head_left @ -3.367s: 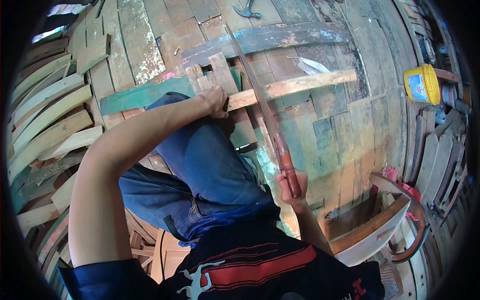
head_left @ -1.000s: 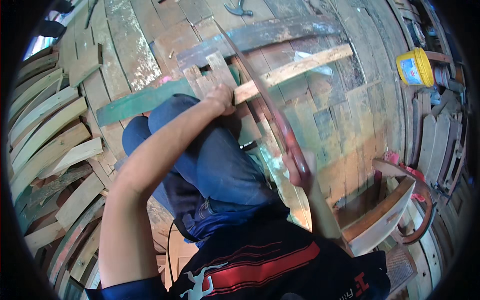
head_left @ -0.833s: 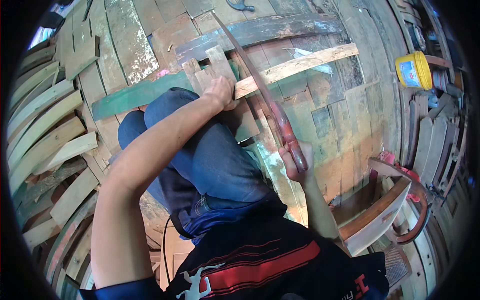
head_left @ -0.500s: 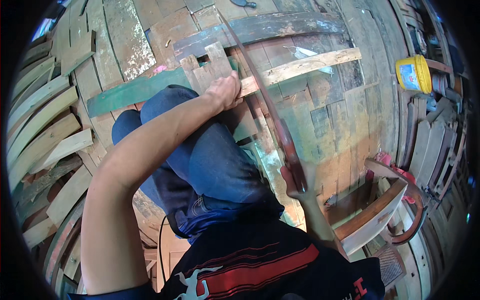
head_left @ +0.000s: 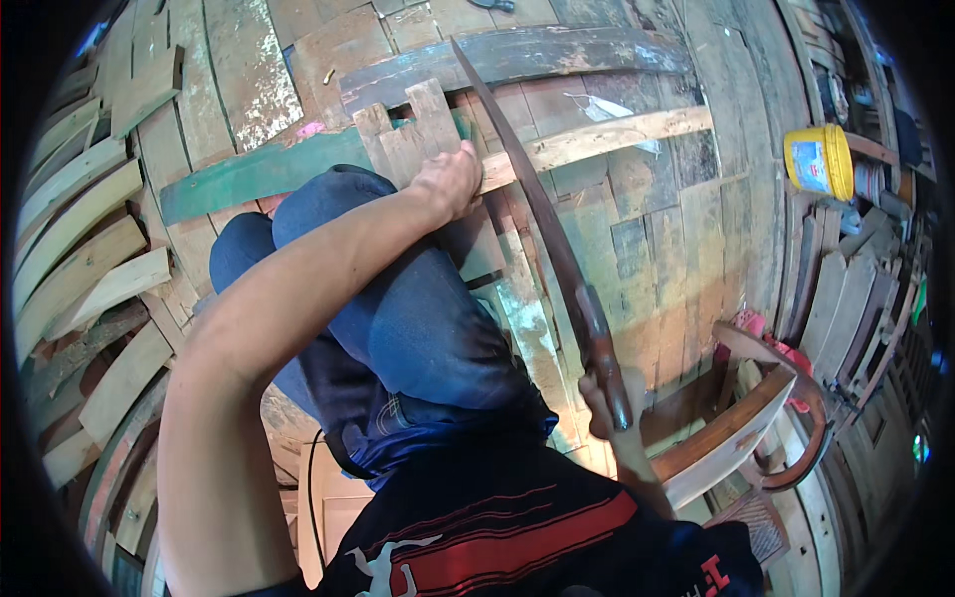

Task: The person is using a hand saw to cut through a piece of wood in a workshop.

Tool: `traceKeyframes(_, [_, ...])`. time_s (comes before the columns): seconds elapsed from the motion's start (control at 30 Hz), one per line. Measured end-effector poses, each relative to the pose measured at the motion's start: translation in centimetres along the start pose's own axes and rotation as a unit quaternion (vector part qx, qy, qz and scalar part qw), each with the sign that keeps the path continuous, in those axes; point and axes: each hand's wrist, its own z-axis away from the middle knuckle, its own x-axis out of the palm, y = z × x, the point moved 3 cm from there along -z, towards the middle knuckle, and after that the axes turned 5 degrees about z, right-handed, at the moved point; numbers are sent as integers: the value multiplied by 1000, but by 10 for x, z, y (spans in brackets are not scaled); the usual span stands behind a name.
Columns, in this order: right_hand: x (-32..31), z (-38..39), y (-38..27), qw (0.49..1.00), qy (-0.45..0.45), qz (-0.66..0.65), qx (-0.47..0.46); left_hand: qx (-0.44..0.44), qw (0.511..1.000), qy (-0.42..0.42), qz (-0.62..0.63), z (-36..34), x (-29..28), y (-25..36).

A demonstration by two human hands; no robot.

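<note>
My left hand (head_left: 450,182) is closed round the near end of a pale wooden strip (head_left: 617,132), pressing it beside a notched board (head_left: 430,119) near my knees. The strip reaches out to the right. Across it, just right of my left hand, lies the long dark blade of a handsaw (head_left: 545,224), its narrow tip pointing away from me. Low on the right, my right hand (head_left: 600,406) is wrapped round the saw's brown wooden handle. Whether the blade has cut into the strip is too small to tell.
A green board (head_left: 254,177) and a dark weathered plank (head_left: 557,52) lie on the plank floor. Curved wood pieces (head_left: 85,209) are stacked at the left. To the right stand a yellow bucket (head_left: 821,162) and a curved wooden frame (head_left: 731,423). A hammer head (head_left: 489,5) shows at the top.
My right hand has drawn the handsaw back toward my body and slightly right, so its tip sits nearer the strip. My left hand keeps its hold on the strip.
</note>
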Motion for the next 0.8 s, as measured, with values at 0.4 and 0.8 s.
traceKeyframes(0.4, [-8,-10,15,993,19,58,-102,-12,1000,-18,-16,-3,-5,1])
traceKeyframes(0.8, [1,-12,13,994,27,37,-101,-24,1000,-6,13,-3,-2,-2])
